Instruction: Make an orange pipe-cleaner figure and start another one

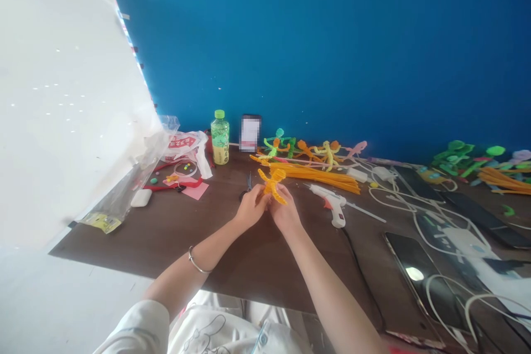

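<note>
An orange pipe-cleaner figure [274, 180] with a round head and bent limbs is held up over the dark table. My left hand [253, 207] pinches its lower part from the left. My right hand [284, 210] grips it from the right, the two hands almost touching. The fingertips partly hide the figure's lower end. Just behind the left hand lie dark scissors [249, 181], partly covered by it. Beyond the hands rests a bundle of orange pipe cleaners [319, 177]. Right of my right hand a white glue gun [334, 202] lies on its side.
A green-capped bottle [220, 141] and a phone [250, 133] stand by the blue wall. Several finished pipe-cleaner figures [329, 152] lie behind the bundle. Plastic bags [182, 149] occupy the left. White cables [398, 204], a power bank [468, 240] and a large phone [423, 271] crowd the right.
</note>
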A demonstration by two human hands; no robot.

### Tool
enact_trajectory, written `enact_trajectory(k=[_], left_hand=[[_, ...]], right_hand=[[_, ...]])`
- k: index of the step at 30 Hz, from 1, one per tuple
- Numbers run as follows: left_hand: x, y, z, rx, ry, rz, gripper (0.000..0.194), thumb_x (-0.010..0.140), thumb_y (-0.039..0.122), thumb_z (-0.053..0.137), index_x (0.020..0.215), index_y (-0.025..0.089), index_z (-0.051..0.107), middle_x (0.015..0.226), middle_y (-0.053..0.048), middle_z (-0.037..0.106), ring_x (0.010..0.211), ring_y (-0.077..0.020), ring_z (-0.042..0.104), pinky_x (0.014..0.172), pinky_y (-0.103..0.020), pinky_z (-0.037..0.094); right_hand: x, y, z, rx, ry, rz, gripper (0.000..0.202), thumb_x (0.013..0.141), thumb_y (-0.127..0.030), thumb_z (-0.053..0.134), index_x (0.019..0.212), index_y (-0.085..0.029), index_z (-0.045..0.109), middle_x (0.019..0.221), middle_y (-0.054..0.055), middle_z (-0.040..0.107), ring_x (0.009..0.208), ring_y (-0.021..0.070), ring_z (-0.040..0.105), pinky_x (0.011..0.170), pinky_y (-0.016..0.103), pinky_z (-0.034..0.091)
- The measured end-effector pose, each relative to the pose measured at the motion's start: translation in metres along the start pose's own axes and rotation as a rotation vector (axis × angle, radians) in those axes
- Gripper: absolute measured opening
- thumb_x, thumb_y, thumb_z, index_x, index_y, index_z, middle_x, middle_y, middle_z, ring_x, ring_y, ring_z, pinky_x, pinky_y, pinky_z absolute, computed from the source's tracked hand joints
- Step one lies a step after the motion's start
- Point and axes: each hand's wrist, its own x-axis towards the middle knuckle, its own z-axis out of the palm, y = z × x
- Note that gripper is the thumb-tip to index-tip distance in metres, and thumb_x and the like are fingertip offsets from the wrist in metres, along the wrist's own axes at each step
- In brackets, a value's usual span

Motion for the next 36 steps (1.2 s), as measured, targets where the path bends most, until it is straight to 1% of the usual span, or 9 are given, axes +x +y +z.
enact_trajectory(k=[5,10,17,22,24,27,31,33,36], left_hand=[[0.001,0.002,-0.001,-0.082,-0.028,-0.05,0.021,0.08,0.032,0.046,0.092,0.017,0.054,0.071,-0.001,0.058,0.055,-0.01,0.053,0.056,-0.022,0.044],[0.002,0.006,-0.002,-0.193,-0.087,-0.068,0.021,0.077,0.032,0.051,0.088,0.015,0.056,0.077,-0.003,0.059,0.057,-0.0093,0.052,0.055,-0.022,0.044],[0.003,0.007,-0.006,-0.305,-0.219,-0.067,0.031,0.075,0.043,0.053,0.08,0.012,0.055,0.059,0.001,0.052,0.049,-0.0077,0.048,0.047,-0.02,0.038],[0.004,0.007,-0.006,-0.339,-0.237,-0.098,0.034,0.074,0.047,0.053,0.074,0.013,0.052,0.056,0.001,0.052,0.046,-0.0076,0.048,0.044,-0.02,0.035],[0.004,0.007,-0.005,-0.407,-0.231,-0.128,0.035,0.074,0.047,0.053,0.07,0.013,0.051,0.055,0.001,0.051,0.045,-0.0078,0.048,0.044,-0.021,0.034],[0.006,0.006,-0.004,-0.627,-0.191,-0.172,0.031,0.074,0.045,0.054,0.073,0.014,0.051,0.059,0.002,0.05,0.045,-0.0065,0.046,0.048,-0.022,0.037],[0.009,0.005,-0.006,-0.89,-0.159,-0.247,0.025,0.075,0.039,0.055,0.072,0.015,0.048,0.058,0.005,0.041,0.043,-0.0027,0.035,0.054,-0.023,0.039],[0.009,0.006,-0.008,-0.924,-0.158,-0.293,0.023,0.076,0.038,0.055,0.074,0.016,0.049,0.057,0.006,0.037,0.042,-0.0024,0.03,0.053,-0.022,0.039],[0.009,0.009,-0.01,-0.898,-0.162,-0.332,0.024,0.077,0.038,0.052,0.083,0.015,0.053,0.056,0.006,0.034,0.042,-0.0032,0.028,0.052,-0.022,0.038]], right_hand=[[0.0,-0.003,-0.002,0.04,-0.058,0.112,0.015,0.068,-0.034,0.063,0.078,-0.023,0.059,0.067,-0.003,0.056,0.051,0.0091,0.048,0.041,0.021,0.037],[-0.001,-0.007,-0.005,0.001,-0.126,0.128,0.011,0.071,-0.032,0.06,0.077,-0.024,0.055,0.061,-0.004,0.051,0.049,0.0096,0.047,0.042,0.022,0.038],[-0.002,-0.008,-0.01,0.052,-0.172,0.167,0.012,0.071,-0.03,0.06,0.078,-0.024,0.052,0.061,-0.005,0.052,0.042,0.0086,0.043,0.038,0.022,0.038],[-0.001,-0.008,-0.009,0.037,-0.201,0.143,0.012,0.072,-0.028,0.06,0.08,-0.024,0.051,0.061,-0.006,0.054,0.039,0.0077,0.042,0.035,0.021,0.039],[0.0,-0.008,-0.008,0.03,-0.191,0.131,0.012,0.072,-0.026,0.06,0.08,-0.024,0.051,0.062,-0.006,0.055,0.038,0.0074,0.042,0.034,0.021,0.039],[0.002,-0.008,-0.006,0.046,-0.175,0.111,0.014,0.071,-0.027,0.061,0.08,-0.024,0.051,0.064,-0.006,0.056,0.043,0.0086,0.046,0.036,0.021,0.039],[0.004,-0.008,-0.004,0.018,-0.087,0.029,0.017,0.064,-0.022,0.065,0.068,-0.022,0.049,0.08,-0.003,0.062,0.064,0.0131,0.057,0.044,0.023,0.042],[0.002,-0.007,-0.002,-0.029,-0.031,-0.014,0.018,0.062,-0.019,0.066,0.065,-0.021,0.047,0.083,-0.002,0.062,0.067,0.0141,0.058,0.046,0.023,0.042],[0.0,-0.004,0.001,-0.11,0.024,-0.04,0.017,0.061,-0.021,0.065,0.066,-0.02,0.049,0.074,-0.001,0.061,0.06,0.014,0.056,0.042,0.024,0.04]])
